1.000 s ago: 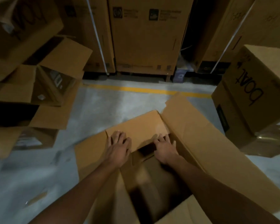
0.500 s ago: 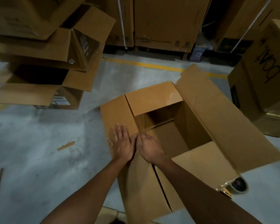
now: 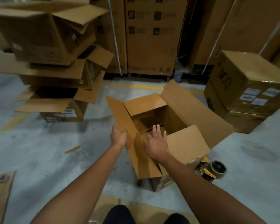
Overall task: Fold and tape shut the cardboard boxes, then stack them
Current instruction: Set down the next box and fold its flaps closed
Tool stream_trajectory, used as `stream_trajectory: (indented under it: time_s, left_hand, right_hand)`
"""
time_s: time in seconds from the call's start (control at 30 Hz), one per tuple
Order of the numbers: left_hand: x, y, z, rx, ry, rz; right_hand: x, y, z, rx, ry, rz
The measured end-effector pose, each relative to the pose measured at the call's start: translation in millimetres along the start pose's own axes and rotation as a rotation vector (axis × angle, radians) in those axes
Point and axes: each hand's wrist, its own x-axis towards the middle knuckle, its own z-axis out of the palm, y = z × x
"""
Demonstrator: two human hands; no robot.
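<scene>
An open cardboard box (image 3: pixel 191 109) stands on the concrete floor in front of me with all of its top flaps spread outward. My left hand (image 3: pixel 119 137) grips the outer edge of the long left flap (image 3: pixel 121 115). My right hand (image 3: pixel 157 142) hovers over the box's near opening, fingers straight and spread, holding nothing. A yellow tape dispenser (image 3: pixel 212 169) with a dark roll lies on the floor just right of the box's near flap.
Several open boxes (image 3: pixel 55 50) are piled unevenly at the left. Two taped boxes (image 3: pixel 247 88) are stacked at the right. Tall cartons (image 3: pixel 152 34) line the back behind a yellow floor line. Flat cardboard (image 3: pixel 0 196) lies near my feet.
My hands came off the far flap and drew back toward me, then parted. The left hand took hold of the left flap's edge; the right hand opened over the box.
</scene>
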Motion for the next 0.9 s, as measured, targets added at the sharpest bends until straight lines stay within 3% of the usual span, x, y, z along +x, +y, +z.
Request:
stream_trajectory:
  time_s: [0.17, 0.37, 0.47, 0.6, 0.77, 0.9]
  left_hand:
    - [-29, 22, 16, 0.018, -0.094, 0.109]
    - [-44, 38, 58, 0.152, -0.16, 0.269]
    - [-47, 40, 84, 0.311, -0.205, 0.348]
    - [-41, 31, 122, 0.584, -0.27, 0.401]
    - [-33, 11, 169, 0.813, -0.304, 0.522]
    - [-26, -9, 202, 0.933, -0.324, 0.432]
  right_hand:
    - [-30, 8, -20, 0.22, -0.099, 0.144]
    - [-36, 32, -30, 1.119, -0.215, 0.352]
    - [-28, 57, -33, 1.293, -0.182, 0.307]
    - [-15, 103, -22, 0.982, -0.06, 0.222]
    - [0, 147, 4, 0.7, -0.054, 0.257]
    - [6, 165, 33, 0.515, -0.047, 0.305]
